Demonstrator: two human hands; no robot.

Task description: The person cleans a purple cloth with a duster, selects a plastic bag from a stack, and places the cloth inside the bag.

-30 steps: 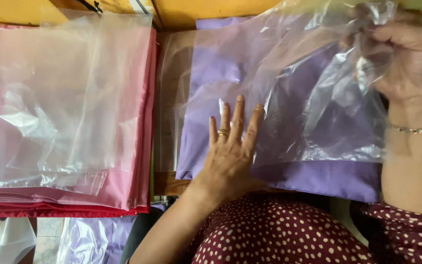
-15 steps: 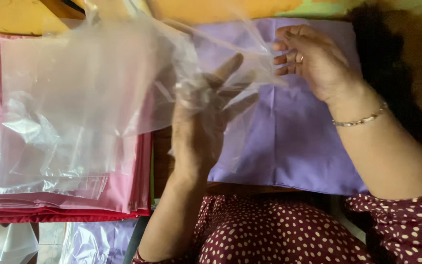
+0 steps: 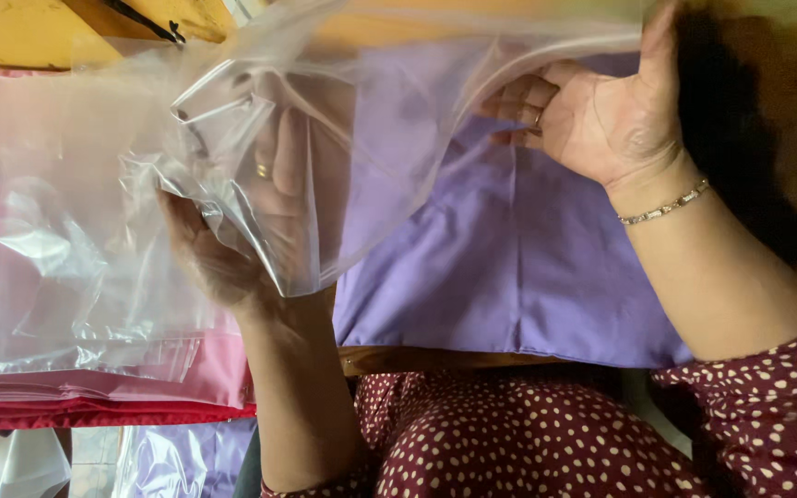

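My left hand is inside a clear plastic bag, fingers spread upward, seen through the film, a ring on one finger. My right hand grips the bag's open edge at the upper right, a thin bracelet on its wrist. The bag is held open above a folded purple cloth that lies flat on a wooden surface.
A stack of pink and red folded cloths lies at the left with clear plastic bags on top. More bagged purple cloth sits at the lower left. Yellow wooden board at the back. My dotted maroon dress fills the foreground.
The bag was first held up by my right hand while my left lay flat on the purple cloth. My left hand has since gone inside the bag, and my right now pulls its mouth wide.
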